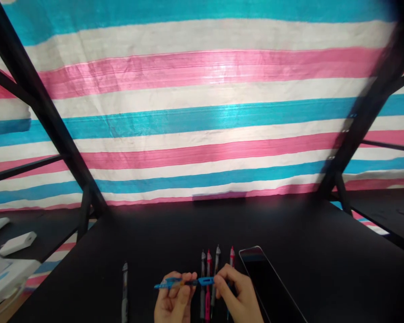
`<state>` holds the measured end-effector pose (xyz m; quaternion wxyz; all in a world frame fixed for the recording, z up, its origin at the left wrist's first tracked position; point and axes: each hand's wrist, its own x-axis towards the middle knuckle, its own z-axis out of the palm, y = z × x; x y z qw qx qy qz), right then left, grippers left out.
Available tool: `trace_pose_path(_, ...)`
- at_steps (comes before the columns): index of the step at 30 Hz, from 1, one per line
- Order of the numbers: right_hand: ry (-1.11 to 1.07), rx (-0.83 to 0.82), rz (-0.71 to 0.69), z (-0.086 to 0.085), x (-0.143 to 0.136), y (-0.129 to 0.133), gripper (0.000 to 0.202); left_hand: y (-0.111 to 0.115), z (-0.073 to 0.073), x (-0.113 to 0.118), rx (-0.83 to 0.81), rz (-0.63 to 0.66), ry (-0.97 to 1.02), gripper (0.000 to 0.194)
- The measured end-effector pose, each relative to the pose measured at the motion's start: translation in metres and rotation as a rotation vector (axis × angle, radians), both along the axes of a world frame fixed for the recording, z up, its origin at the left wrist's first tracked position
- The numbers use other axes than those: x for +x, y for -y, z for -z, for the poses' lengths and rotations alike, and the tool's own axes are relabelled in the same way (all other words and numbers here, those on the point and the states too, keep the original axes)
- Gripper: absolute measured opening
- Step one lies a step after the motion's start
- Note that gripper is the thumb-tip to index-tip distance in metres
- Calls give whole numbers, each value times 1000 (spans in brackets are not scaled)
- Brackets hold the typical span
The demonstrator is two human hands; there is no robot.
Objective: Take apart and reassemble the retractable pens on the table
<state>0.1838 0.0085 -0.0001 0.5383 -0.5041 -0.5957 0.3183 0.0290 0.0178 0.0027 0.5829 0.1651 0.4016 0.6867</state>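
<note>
A blue pen (206,281) lies crosswise between my hands, above the black table. My left hand (175,300) has its fingers and thumb closed round the pen's left part, whose tip points left. At the other end, my right hand (237,291) pinches the blue piece between thumb and fingers. Behind and under the hands, several pens lie side by side, among them a grey one (202,305), a pink-red one (208,307) and another red-tipped one (232,255), partly covered by my right hand. One grey pen (125,291) lies apart on the left.
A large dark phone or tablet (272,287) lies right of my right hand. The black table (168,229) has dark metal frame posts (63,148) at both sides. A striped sheet (202,107) hangs behind. White devices (18,243) stand at the far left.
</note>
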Motion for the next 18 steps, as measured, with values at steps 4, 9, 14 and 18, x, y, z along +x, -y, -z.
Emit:
trace_pose_path(4,-37,-31,3,-7,2,3,36,1,3,1,21,3,45,54)
trace_pose_path(9,-96,-74,-6,-11,2,5,41,2,-2,6,49,-5,67,51)
trace_pose_path(14,-81,-51,23,-10,2,5,29,1,-6,8,55,-29,100,51)
trace_pose_path(18,-82,-57,12,-10,2,6,24,1,-7,8,49,-56,112,52)
